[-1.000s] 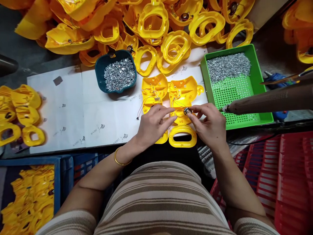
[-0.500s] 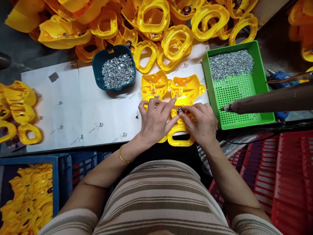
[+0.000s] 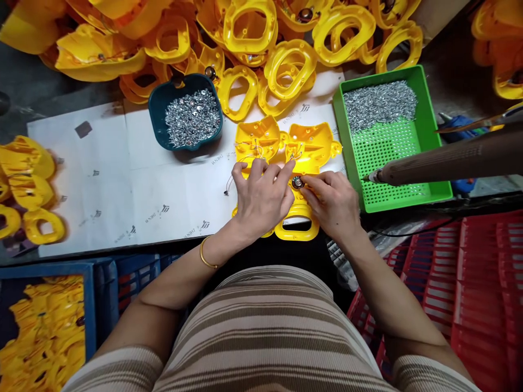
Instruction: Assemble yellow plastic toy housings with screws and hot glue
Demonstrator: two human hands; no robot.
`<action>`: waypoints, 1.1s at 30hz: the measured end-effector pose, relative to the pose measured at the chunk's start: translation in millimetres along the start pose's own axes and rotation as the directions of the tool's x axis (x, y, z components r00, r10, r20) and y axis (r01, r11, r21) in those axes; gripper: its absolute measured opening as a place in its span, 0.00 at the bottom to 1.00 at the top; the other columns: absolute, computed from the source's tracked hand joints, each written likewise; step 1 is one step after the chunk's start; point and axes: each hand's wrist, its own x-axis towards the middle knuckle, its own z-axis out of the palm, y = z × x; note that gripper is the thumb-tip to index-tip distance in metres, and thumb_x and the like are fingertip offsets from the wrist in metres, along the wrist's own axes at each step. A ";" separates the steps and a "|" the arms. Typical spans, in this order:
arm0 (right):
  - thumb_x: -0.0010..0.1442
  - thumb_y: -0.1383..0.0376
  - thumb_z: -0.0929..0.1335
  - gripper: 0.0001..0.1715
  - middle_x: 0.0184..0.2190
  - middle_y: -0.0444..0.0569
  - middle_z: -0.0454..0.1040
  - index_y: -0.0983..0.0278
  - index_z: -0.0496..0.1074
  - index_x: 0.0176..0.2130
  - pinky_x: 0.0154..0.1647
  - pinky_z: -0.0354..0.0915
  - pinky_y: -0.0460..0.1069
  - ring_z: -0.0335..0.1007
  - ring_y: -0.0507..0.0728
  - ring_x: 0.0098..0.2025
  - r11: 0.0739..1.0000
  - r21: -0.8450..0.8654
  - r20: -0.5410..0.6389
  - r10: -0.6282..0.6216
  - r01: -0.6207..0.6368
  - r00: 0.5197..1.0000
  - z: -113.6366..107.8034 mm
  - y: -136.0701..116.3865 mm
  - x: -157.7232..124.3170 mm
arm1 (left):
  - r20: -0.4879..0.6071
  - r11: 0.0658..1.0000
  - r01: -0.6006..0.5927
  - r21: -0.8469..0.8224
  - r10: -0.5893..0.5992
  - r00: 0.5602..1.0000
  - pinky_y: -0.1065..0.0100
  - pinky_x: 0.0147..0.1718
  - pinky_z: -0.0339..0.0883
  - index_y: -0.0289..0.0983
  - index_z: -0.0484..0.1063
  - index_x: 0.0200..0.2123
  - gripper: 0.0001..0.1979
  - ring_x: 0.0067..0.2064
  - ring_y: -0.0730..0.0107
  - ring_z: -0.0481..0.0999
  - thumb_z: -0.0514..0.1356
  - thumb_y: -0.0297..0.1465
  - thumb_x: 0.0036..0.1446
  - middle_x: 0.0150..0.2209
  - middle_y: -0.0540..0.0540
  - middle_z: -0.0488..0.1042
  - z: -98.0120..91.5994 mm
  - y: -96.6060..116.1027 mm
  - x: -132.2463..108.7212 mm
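Note:
Two yellow plastic shells lie side by side on the white paper, a left shell (image 3: 256, 139) and a right shell (image 3: 311, 146), each with thin wires inside. My left hand (image 3: 261, 196) rests on them with fingers spread, pressing the parts down. My right hand (image 3: 333, 201) pinches a small round metal speaker (image 3: 297, 182) against the right shell. A yellow handle loop (image 3: 296, 231) sticks out toward me under both hands.
A dark teal bowl (image 3: 157, 117) of screws sits behind the left hand. A green perforated tray (image 3: 392, 163) holds more screws at right, with a hanging power screwdriver (image 3: 441, 160) over it. Yellow parts are heaped at the back and left. Blue and red crates stand below the table edge.
My right hand has carried the small speaker leftward onto the right shell. My left hand slid forward and flattened onto the shells. The view shifted slightly.

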 end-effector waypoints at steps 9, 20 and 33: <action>0.62 0.60 0.68 0.12 0.36 0.49 0.70 0.59 0.79 0.43 0.26 0.56 0.47 0.66 0.53 0.34 0.992 -0.002 0.067 0.126 -0.126 0.990 -2.4 -2.9 5.2 | 0.093 0.999 -0.022 -0.034 0.026 0.995 0.45 0.53 0.49 0.41 0.69 0.58 0.21 0.54 0.45 0.66 0.57 0.41 0.64 0.52 0.40 0.75 0.2 -3.0 14.2; 0.63 0.61 0.67 0.13 0.32 0.48 0.70 0.62 0.80 0.40 0.29 0.58 0.47 0.65 0.52 0.30 0.983 0.081 0.094 0.156 -0.164 0.983 -1.0 -0.2 7.5 | 0.181 1.000 -0.020 -0.024 0.024 0.983 0.45 0.51 0.53 0.40 0.65 0.61 0.23 0.56 0.45 0.65 0.55 0.39 0.65 0.57 0.40 0.71 -3.3 -0.7 17.8; 0.64 0.59 0.65 0.15 0.35 0.48 0.74 0.60 0.80 0.40 0.26 0.50 0.48 0.67 0.52 0.31 0.977 -0.032 0.068 0.214 -0.213 0.974 3.6 -7.3 6.5 | 0.251 0.999 -0.044 -0.021 0.048 0.967 0.47 0.51 0.56 0.40 0.68 0.58 0.21 0.56 0.46 0.67 0.59 0.37 0.63 0.53 0.40 0.74 -9.0 -1.9 28.4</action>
